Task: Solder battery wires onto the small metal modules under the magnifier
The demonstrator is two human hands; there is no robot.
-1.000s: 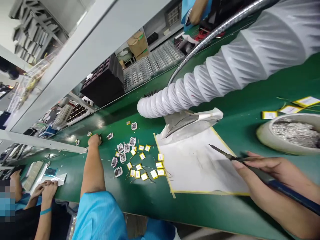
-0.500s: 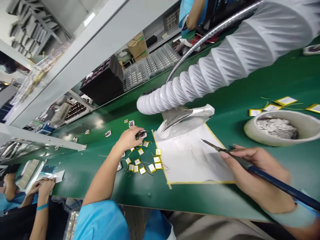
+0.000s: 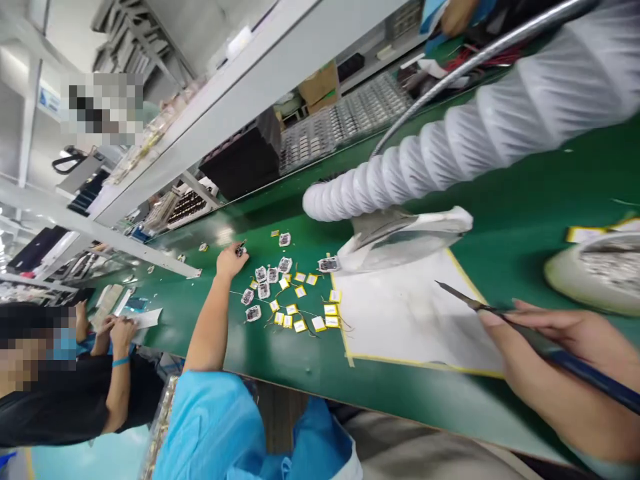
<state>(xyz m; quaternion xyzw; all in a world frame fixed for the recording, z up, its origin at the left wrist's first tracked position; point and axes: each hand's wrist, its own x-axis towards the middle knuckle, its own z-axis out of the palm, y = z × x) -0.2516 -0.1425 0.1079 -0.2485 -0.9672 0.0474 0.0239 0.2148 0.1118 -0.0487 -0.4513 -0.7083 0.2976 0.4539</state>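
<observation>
Bright, even light falls from overhead and leaves only faint, soft shadows. Glare shows as a pale patch on the green worktop (image 3: pixel 400 393) toward centre left, and the white duct (image 3: pixel 450 160) looks nearly washed out at upper right. The wide lens bends the long shelf (image 3: pixel 235 87) toward the frame edges. The right hand (image 3: pixel 565 380) looks slightly soft, and pixelated mosaic patches (image 3: pixel 103 109) cover spots at upper left and lower left.

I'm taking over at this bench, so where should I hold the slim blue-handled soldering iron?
Take the dark blue handle from behind, pen-style, well back from the thin metal tip, which points over the white mat. Its long, slender shape suits that grip, and the person's right hand holds it that way.
</observation>
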